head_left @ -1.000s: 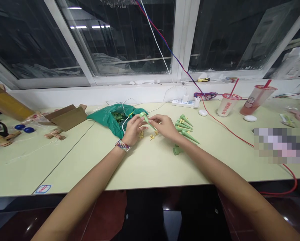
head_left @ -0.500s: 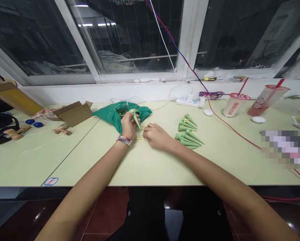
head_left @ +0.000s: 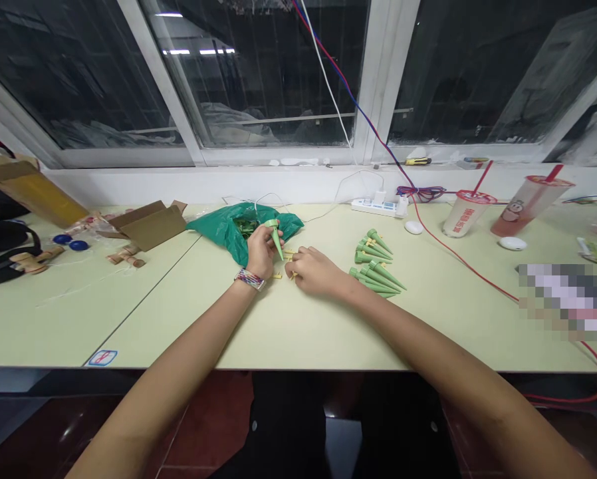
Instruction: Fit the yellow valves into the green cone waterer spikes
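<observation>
At the left of your pale yellow-green desk [head_left: 179, 319], an open brown cardboard box [head_left: 151, 229] lies tilted. To its right sits a crumpled green plastic bag [head_left: 219, 229], its mouth open, with green contents showing. Your left hand [head_left: 260, 254], before the bag, has its fingers closed around a light-green tapered plastic cone [head_left: 276, 242], wide end up, tip pointing down toward the desk. Small yellow plastic pieces [head_left: 277, 276] lie between your hands. Your right hand [head_left: 316, 271] is lowered over them, fingers bent and drawn together; whether it grips a piece you cannot tell from this view. Just beyond, two clusters of light-green plastic cones [head_left: 378, 276] lie flat, tips pointing right. Farther right stand two red-lidded plastic cups [head_left: 465, 214] with red straws.
</observation>
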{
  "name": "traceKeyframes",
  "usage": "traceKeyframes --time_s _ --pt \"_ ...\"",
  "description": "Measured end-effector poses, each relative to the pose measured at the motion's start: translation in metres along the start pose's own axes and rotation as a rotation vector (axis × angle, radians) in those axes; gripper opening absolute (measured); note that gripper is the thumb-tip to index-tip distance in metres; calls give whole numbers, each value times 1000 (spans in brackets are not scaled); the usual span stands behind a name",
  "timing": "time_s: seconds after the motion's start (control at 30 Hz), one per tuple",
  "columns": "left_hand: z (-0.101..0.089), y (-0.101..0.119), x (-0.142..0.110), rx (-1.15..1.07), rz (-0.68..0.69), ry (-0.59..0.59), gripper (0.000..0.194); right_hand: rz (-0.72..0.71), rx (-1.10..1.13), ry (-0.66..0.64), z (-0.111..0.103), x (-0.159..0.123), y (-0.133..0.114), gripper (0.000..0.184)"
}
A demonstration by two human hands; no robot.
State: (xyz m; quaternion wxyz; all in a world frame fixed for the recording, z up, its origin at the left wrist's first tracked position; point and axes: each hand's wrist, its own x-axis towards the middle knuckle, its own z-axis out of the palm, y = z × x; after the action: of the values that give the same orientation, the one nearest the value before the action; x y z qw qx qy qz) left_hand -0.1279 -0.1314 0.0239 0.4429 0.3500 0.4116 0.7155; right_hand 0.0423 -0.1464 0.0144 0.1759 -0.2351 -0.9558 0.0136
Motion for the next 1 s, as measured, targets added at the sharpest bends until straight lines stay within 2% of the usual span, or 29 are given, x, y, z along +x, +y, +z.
traceKeyframes --time_s 0.13,0.23,0.4,0.53,0.7,1.0 --pt "2 3 -5 8 -17 -90 43 -5 38 113 -3 -5 6 27" --pt "5 5 -10 43 -56 -196 47 46 253 217 -16 -15 18 29" --pt "11 5 -22 130 -112 -369 52 200 647 436 -44 -42 44 18" --pt "17 1 -38 194 -120 -522 55 265 812 574 -48 -62 50 12" --pt "25 -2 -53 226 -65 -581 39 169 735 593 -46 -73 39 10" --pt "23 -5 -54 257 -90 -558 39 48 476 653 -46 -76 38 21"
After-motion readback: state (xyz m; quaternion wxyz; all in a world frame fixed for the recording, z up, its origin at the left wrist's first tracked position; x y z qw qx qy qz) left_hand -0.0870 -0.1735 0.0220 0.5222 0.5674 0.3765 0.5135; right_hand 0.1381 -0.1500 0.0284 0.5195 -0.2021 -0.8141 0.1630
